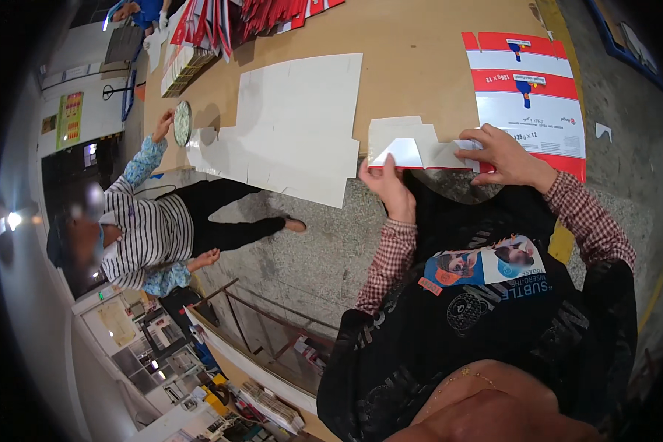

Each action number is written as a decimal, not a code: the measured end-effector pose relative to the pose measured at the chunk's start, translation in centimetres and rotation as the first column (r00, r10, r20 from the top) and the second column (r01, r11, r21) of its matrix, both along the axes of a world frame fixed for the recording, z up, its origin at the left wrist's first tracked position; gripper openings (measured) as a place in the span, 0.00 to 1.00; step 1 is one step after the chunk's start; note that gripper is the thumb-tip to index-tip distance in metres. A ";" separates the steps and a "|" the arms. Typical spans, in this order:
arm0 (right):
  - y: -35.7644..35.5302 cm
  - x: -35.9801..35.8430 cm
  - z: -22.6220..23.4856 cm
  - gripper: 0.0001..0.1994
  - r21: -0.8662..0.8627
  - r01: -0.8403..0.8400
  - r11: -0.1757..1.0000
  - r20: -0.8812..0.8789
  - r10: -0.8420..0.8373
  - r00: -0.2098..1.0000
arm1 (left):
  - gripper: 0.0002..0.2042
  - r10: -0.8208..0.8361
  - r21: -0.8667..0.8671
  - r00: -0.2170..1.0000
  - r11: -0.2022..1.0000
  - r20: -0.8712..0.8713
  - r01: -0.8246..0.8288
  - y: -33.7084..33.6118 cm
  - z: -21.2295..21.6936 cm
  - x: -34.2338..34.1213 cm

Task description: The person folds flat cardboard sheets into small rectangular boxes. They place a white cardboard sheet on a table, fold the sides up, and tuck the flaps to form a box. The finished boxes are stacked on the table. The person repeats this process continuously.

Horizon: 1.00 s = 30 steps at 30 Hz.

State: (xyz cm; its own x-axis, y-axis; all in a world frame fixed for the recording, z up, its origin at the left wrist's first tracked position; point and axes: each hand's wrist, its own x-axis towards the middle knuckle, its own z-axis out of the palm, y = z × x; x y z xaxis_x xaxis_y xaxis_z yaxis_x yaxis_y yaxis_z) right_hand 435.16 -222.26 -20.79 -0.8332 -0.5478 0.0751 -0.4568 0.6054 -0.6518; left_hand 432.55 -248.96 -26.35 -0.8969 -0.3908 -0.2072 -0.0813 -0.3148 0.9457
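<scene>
At the near edge of the table lies a small cardboard blank (401, 131), its pale side up, with a red front edge and a white flap folded over. My left hand (392, 190) pinches the front edge at its left part, thumb on the flap. Over its right end is my right hand (504, 158), with fingers spread and fingertips touching the card. Beside that hand lies a flat red and white printed carton blank (527, 99). A larger white cardboard sheet (295, 110) lies to the left, reaching past the table edge.
A person in a striped top (151, 232) stands at the left, one hand on a round patterned object (183, 123). Red and white printed pieces (265, 15) pile at the far side, near a stack of folded card (188, 68). Another person in blue (149, 13) is farther off.
</scene>
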 end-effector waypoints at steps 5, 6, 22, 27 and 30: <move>0.3 -0.3 0.4 0.29 0.062 -0.049 0.997 0.044 0.047 0.998 | 0.22 -0.771 -0.900 0.612 0.376 -0.173 0.219 2.4 1.7 -1.5; 0.9 -0.3 0.2 0.31 0.143 -0.088 0.986 0.106 0.074 0.992 | 0.27 -0.888 -0.949 0.444 0.235 -0.122 0.209 4.4 2.9 -2.3; 2.5 4.4 -0.4 0.40 0.066 0.352 0.934 -0.130 -0.341 0.931 | 0.49 -0.925 -0.962 0.270 -0.244 0.268 0.122 6.7 1.7 -3.5; 3.0 5.2 -1.0 0.34 0.118 0.422 0.899 -0.213 -0.392 0.895 | 0.44 -0.906 -0.948 0.285 -0.283 0.314 0.148 7.7 2.1 -2.9; 6.0 6.9 -2.2 0.31 -0.036 0.677 0.735 -0.239 -0.664 0.708 | 0.37 -0.887 -0.951 0.345 -0.277 0.308 0.136 7.9 1.7 -2.7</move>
State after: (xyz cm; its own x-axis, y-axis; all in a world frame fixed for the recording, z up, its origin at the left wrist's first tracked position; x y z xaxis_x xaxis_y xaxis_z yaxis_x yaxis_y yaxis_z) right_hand 442.04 -216.30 -22.95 -0.9460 0.1401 0.2924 -0.0444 0.8372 -0.5451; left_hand 429.89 -241.07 -24.62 -0.5552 0.8268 0.0901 0.8071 0.5095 0.2983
